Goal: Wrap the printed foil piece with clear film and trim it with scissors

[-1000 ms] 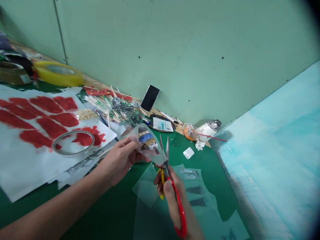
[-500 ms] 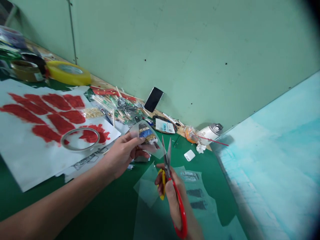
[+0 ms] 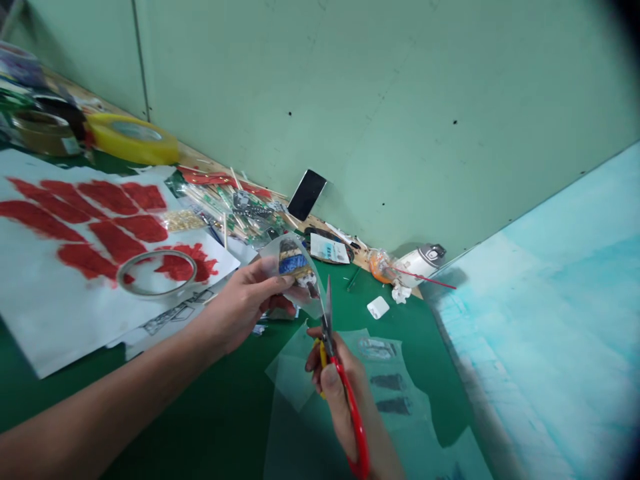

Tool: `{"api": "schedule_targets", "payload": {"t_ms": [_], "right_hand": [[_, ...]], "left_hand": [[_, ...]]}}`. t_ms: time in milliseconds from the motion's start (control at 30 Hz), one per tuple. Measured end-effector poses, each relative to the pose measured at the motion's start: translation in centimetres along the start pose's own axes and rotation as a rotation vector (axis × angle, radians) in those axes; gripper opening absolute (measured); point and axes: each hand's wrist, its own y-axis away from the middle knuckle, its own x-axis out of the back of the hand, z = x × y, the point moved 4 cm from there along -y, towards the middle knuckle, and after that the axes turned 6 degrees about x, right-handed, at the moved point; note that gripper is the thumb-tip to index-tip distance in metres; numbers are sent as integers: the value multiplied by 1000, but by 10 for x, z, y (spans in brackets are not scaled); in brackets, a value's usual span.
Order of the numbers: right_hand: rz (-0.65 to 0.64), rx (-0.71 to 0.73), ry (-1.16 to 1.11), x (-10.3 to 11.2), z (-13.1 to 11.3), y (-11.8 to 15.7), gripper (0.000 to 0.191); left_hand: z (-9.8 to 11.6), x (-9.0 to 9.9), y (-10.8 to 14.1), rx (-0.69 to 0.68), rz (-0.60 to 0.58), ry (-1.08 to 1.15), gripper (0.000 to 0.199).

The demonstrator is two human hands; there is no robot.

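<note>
A small translucent sheet [image 3: 295,270] with a blue, tan and dark drawing is pinched between the thumb and fingers of my left hand [image 3: 245,300]. My right hand [image 3: 345,393] is wrapped round scissors [image 3: 356,420] with one red and one yellow handle. Their blades point up and lie nearly together at the right edge of the small sheet. Below and right of my hands, a larger translucent sheet [image 3: 325,440] with dark drawn shapes lies on the green table surface [image 3: 200,413].
White paper with red painted patches [image 3: 65,320] lies left, a tape ring [image 3: 157,273] on it. Yellow tape [image 3: 133,139], bundled sticks [image 3: 220,207], a phone [image 3: 307,195], a white packet [image 3: 329,249], a white case [image 3: 378,307] and a white bottle [image 3: 420,262] line the wall side.
The scissor blades have closed from a wide V to nearly together, and my right hand has moved slightly left against the small sheet's edge. My left hand still holds the sheet.
</note>
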Motion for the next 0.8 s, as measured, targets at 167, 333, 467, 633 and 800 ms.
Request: {"api": "schedule_targets", "payload": {"t_ms": [167,333,467,633,800], "right_hand": [[-52,-17,52,-3,10,1,61],[-33,-22,73,-2,9,2,61],[-6,-58,60,-4,8,2,63],[-16,-50,99,-4,3,3,66],[-43,-24,125,-4,-1,2,63]], "left_hand": [[-7,-3,1,91,-33,73,3],[-13,-4,0,164,-35,153,7],[-14,-2,1,166,-13,146,7],[-16,-8,3,147,-59,139,6],[-16,-16,7,157,-86,140,5]]}}
